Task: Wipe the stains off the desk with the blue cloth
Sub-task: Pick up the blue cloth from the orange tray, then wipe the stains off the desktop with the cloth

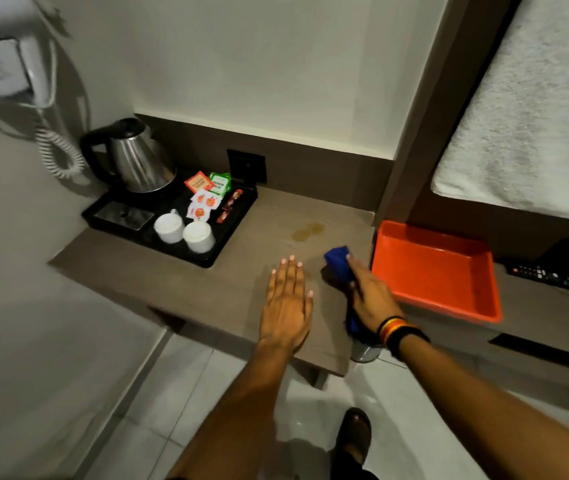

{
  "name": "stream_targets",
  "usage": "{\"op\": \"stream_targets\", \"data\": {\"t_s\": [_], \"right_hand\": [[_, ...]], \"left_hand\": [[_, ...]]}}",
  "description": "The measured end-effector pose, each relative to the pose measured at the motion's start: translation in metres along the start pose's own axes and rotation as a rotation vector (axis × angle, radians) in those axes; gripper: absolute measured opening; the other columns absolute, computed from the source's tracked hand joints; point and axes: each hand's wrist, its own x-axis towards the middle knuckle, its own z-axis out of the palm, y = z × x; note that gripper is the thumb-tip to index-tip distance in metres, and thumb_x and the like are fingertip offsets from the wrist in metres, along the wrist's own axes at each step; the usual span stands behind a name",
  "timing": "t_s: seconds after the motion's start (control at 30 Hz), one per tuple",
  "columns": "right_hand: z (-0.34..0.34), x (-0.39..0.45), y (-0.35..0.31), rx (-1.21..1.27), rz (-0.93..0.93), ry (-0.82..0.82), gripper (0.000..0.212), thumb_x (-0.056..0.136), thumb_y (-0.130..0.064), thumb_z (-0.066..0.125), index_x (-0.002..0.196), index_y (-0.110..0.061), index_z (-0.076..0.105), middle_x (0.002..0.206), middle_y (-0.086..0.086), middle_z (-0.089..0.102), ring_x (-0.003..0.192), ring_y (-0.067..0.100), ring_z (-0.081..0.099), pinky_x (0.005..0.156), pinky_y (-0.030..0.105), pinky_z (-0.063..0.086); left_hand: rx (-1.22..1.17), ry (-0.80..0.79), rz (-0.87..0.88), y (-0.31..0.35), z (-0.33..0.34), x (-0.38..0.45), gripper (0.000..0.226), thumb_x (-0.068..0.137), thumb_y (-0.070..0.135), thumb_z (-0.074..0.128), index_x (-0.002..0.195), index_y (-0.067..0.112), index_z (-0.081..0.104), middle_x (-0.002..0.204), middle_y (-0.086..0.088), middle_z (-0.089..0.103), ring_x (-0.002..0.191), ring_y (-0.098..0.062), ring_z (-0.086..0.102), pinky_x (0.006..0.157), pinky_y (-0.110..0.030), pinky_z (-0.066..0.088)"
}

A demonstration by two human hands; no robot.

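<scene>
Clenched around the blue cloth (337, 265), the right hand (371, 299) pressed it to the desk (186, 289) just short of the stains (308, 231); the left hand (288, 303) lay flat and released, holding nothing, nearer the desk's front edge than the stains. Risks, as judged: a bunched cloth could smear the yellowish marks rather than lift them; a wide stroke past the stains could knock the orange tray (483, 299) to their right or the black tray (234, 233) with cups (186, 232) to their left.
</scene>
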Motion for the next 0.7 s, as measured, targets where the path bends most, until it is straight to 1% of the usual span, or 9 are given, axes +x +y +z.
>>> {"op": "stream_targets", "data": {"t_s": [0.07,0.1,0.17,0.23,0.3,0.43,0.57,0.63,0.7], "right_hand": [[0.032,-0.026,-0.012,-0.078,0.022,-0.155,0.057,0.102,-0.014,0.042,0.156,-0.028,0.03,0.152,0.015,0.049,0.132,0.036,0.054,0.11,0.044,0.044],[0.046,-0.036,-0.015,-0.154,0.022,-0.226,0.055,0.103,-0.018,0.04,0.156,-0.029,0.029,0.154,0.014,0.047,0.135,0.033,0.051,0.111,0.043,0.043],[0.064,-0.047,-0.015,-0.254,-0.017,-0.281,0.055,0.104,-0.029,0.04,0.158,-0.026,0.025,0.165,0.007,0.028,0.151,0.026,0.029,0.122,0.041,0.029],[0.072,-0.044,-0.012,-0.318,-0.098,-0.236,0.062,0.104,-0.042,0.04,0.159,-0.024,0.019,0.169,0.003,0.012,0.156,0.024,0.012,0.127,0.043,0.016],[0.073,-0.035,-0.008,-0.395,-0.187,-0.194,0.064,0.103,-0.049,0.034,0.16,-0.028,0.014,0.17,0.0,0.003,0.157,0.023,0.003,0.127,0.046,0.008],[0.083,-0.01,0.006,-0.454,-0.222,-0.29,0.065,0.104,-0.053,0.025,0.161,-0.03,0.003,0.169,-0.006,-0.009,0.157,0.019,-0.008,0.126,0.045,-0.001],[0.101,-0.008,0.012,-0.406,-0.139,-0.128,0.062,0.104,-0.049,0.021,0.161,-0.027,0.008,0.17,-0.004,0.002,0.157,0.02,0.001,0.127,0.047,0.003],[0.105,0.005,0.012,-0.413,-0.061,-0.033,0.062,0.105,-0.044,0.023,0.16,-0.019,0.012,0.17,0.002,0.008,0.157,0.024,0.005,0.126,0.051,0.008],[0.102,0.034,0.006,-0.394,0.019,-0.037,0.062,0.106,-0.041,0.023,0.161,-0.016,0.009,0.17,0.006,0.003,0.157,0.026,0.001,0.126,0.053,0.005]], "left_hand": [[0.012,-0.015,-0.073,-0.03,-0.003,-0.024,0.065,0.108,0.041,0.016,0.161,0.011,-0.007,0.171,-0.012,-0.014,0.158,-0.025,-0.016,0.13,-0.047,-0.005],[0.029,-0.027,-0.116,-0.046,-0.004,-0.033,0.065,0.109,0.042,0.016,0.161,0.011,-0.007,0.171,-0.012,-0.014,0.158,-0.025,-0.016,0.129,-0.047,-0.007],[0.06,-0.042,-0.19,-0.073,-0.003,-0.047,0.066,0.109,0.043,0.015,0.161,0.01,-0.01,0.171,-0.013,-0.016,0.157,-0.026,-0.016,0.128,-0.044,-0.012],[0.057,-0.035,-0.23,-0.092,0.0,-0.055,0.067,0.109,0.043,0.016,0.16,0.009,-0.01,0.171,-0.014,-0.015,0.157,-0.026,-0.015,0.126,-0.041,-0.014],[0.055,-0.028,-0.24,-0.104,0.003,-0.056,0.067,0.109,0.042,0.016,0.16,0.008,-0.01,0.171,-0.014,-0.014,0.158,-0.026,-0.014,0.126,-0.04,-0.013],[0.013,-0.03,-0.297,-0.117,0.01,-0.042,0.067,0.11,0.042,0.018,0.161,0.007,-0.009,0.171,-0.014,-0.013,0.158,-0.026,-0.013,0.127,-0.041,-0.012],[-0.074,-0.022,-0.352,-0.125,0.021,-0.031,0.068,0.11,0.04,0.022,0.161,0.006,-0.007,0.172,-0.017,-0.01,0.159,-0.027,-0.011,0.13,-0.046,-0.005],[-0.074,0.096,-0.318,-0.125,0.027,-0.034,0.064,0.11,0.035,0.028,0.161,0.002,0.008,0.171,-0.021,0.005,0.159,-0.031,0.001,0.13,-0.051,0.007],[-0.059,0.163,-0.296,-0.127,0.033,-0.037,0.063,0.109,0.036,0.032,0.159,0.0,0.02,0.169,-0.023,0.018,0.158,-0.034,0.013,0.129,-0.054,0.016]]}}
